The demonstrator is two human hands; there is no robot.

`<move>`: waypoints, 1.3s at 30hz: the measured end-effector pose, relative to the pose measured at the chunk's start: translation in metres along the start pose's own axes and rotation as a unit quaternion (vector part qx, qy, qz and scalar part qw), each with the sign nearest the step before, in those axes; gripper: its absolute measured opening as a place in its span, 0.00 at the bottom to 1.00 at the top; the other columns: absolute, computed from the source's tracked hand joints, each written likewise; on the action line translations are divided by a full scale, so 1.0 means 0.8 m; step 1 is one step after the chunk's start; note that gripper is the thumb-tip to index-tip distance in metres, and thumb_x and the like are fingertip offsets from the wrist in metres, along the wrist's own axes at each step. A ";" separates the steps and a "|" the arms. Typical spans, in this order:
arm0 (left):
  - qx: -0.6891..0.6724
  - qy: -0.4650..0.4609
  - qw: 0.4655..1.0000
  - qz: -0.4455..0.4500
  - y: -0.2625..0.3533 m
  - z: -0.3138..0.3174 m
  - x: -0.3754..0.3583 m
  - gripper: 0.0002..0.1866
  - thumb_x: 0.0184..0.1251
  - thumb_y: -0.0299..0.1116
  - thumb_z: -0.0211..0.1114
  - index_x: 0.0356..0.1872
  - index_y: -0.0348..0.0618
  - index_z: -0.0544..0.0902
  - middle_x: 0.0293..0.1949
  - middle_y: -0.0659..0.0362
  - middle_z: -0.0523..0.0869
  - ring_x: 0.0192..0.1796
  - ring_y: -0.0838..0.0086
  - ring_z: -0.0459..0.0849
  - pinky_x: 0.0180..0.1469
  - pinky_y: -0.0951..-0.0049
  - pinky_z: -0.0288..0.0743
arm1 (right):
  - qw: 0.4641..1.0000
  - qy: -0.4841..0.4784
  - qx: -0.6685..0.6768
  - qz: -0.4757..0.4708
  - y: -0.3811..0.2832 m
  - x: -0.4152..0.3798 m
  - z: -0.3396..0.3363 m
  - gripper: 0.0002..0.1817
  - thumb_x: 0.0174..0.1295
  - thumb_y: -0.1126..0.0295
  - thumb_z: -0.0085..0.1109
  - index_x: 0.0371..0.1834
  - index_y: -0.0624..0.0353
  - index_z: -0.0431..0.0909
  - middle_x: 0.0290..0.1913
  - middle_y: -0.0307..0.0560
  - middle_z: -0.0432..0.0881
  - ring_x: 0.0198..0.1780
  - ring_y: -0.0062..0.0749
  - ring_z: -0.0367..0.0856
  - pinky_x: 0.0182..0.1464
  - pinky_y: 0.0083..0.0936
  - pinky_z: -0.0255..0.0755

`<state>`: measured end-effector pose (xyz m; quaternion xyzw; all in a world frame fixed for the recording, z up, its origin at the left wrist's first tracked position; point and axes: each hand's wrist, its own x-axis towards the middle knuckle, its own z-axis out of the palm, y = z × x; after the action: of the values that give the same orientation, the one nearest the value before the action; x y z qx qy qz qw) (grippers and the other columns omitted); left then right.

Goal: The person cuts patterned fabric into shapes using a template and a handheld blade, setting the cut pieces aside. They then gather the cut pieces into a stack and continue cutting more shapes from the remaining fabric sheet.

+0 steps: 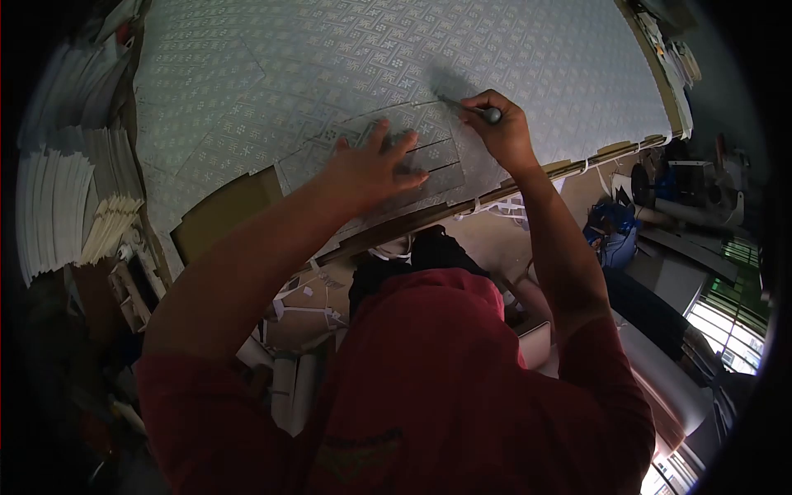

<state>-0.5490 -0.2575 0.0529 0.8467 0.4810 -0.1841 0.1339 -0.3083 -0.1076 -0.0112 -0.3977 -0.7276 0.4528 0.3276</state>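
Patterned silvery-grey fabric (330,41) covers the work table. On it, near the front edge, lies a flat, see-through-looking template (450,153) with dark slits cut in it. My left hand (375,165) rests on this template with the fingers spread, pressing on its surface. My right hand (503,132) grips a slim tool with a rounded grey handle end (492,115), its narrow end pointing left to the template's upper edge. What kind of tool it is, and whether its tip touches the fabric, I cannot make out.
Stacks of paper or card sheets (54,206) stand left of the table. A brown cut-out area (227,210) shows at the table's front left edge. Rolls (293,392) lie below, and a blue object (612,223) and machinery (701,190) are at the right.
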 end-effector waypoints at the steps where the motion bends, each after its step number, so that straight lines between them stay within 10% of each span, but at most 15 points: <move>1: 0.001 -0.021 1.000 0.003 0.001 -0.007 0.000 0.36 0.77 0.31 0.58 0.80 0.83 0.63 0.87 0.53 0.44 0.85 0.37 0.49 0.68 0.27 0.74 | 0.999 -0.041 -0.010 -0.020 -0.016 0.011 -0.012 0.06 0.65 0.78 0.72 0.44 0.62 0.87 0.38 0.41 0.90 0.41 0.18 0.83 0.48 0.21 0.78; 5: -0.005 -0.033 0.999 -0.015 0.004 -0.005 0.003 0.30 0.81 0.38 0.56 0.78 0.85 0.66 0.87 0.57 0.46 0.86 0.40 0.48 0.69 0.24 0.69 | 0.977 -0.211 0.018 0.022 -0.030 0.078 -0.053 0.06 0.65 0.78 0.71 0.43 0.62 0.87 0.39 0.42 0.90 0.43 0.20 0.85 0.49 0.21 0.79; 7: 0.039 -0.024 0.999 -0.009 0.006 -0.004 0.005 0.42 0.71 0.26 0.65 0.79 0.82 0.61 0.87 0.54 0.43 0.85 0.37 0.51 0.68 0.32 0.77 | 0.943 -0.329 -0.041 -0.020 -0.039 0.109 -0.060 0.07 0.63 0.79 0.72 0.43 0.62 0.86 0.40 0.43 0.90 0.44 0.26 0.88 0.51 0.24 0.80; 17: 0.067 -0.023 0.997 0.000 0.005 0.000 0.006 0.45 0.68 0.21 0.65 0.79 0.83 0.61 0.86 0.53 0.47 0.82 0.37 0.58 0.63 0.36 0.83 | 0.894 -0.434 0.017 -0.109 -0.014 0.151 -0.027 0.08 0.61 0.76 0.72 0.43 0.61 0.86 0.41 0.44 0.90 0.45 0.31 0.88 0.51 0.29 0.79; 26: 0.050 -0.026 0.998 -0.012 0.004 -0.001 0.006 0.44 0.70 0.21 0.62 0.80 0.83 0.61 0.86 0.53 0.47 0.83 0.34 0.54 0.65 0.33 0.81 | 0.912 -0.402 0.068 -0.049 -0.005 0.128 -0.019 0.08 0.65 0.72 0.72 0.46 0.60 0.87 0.38 0.42 0.88 0.41 0.23 0.83 0.48 0.26 0.76; 39: 0.043 0.051 0.998 -0.006 0.003 0.015 0.005 0.44 0.67 0.29 0.69 0.79 0.82 0.60 0.85 0.52 0.50 0.82 0.36 0.55 0.60 0.31 0.84 | 1.000 0.013 -0.016 0.023 -0.058 -0.012 0.046 0.09 0.69 0.71 0.69 0.49 0.59 0.87 0.45 0.47 0.91 0.45 0.29 0.88 0.49 0.25 0.79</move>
<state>-0.5470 -0.2607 0.0406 0.8569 0.4843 -0.1615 0.0717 -0.3477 -0.1439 0.0167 -0.4253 -0.7212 0.4432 0.3202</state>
